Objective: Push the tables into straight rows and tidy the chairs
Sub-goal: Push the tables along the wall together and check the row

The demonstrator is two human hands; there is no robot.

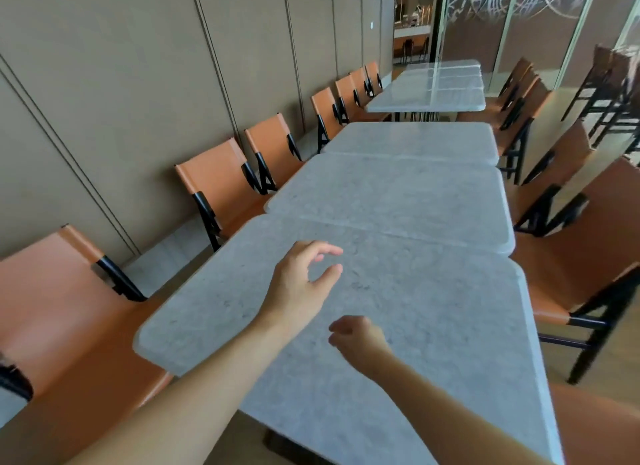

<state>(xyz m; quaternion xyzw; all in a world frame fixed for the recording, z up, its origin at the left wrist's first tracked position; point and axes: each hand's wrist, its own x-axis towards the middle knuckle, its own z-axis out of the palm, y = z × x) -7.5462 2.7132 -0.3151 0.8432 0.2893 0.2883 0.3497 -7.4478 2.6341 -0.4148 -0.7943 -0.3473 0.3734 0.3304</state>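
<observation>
We are reaching both arms over nearest table (450,326), holding nothing. Left hand (299,277) is hovering, fingers loosely curved, thumb and fingers apart; whether it is touching top, we cannot tell. Right hand (356,338) is hanging loosely curled, blurred. Nearest table is sitting skewed against second table (398,198), corners not matching, so we are judging it needs pushing straight. Orange chairs (214,184) are lining wall side, tucked near tables; far table group (433,90) is standing apart.

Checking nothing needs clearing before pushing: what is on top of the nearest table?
Nothing rests on the nearest table. The left hand and right hand are above it, holding nothing. Whether they touch the marble is unclear; the patches beneath them are hidden.
</observation>
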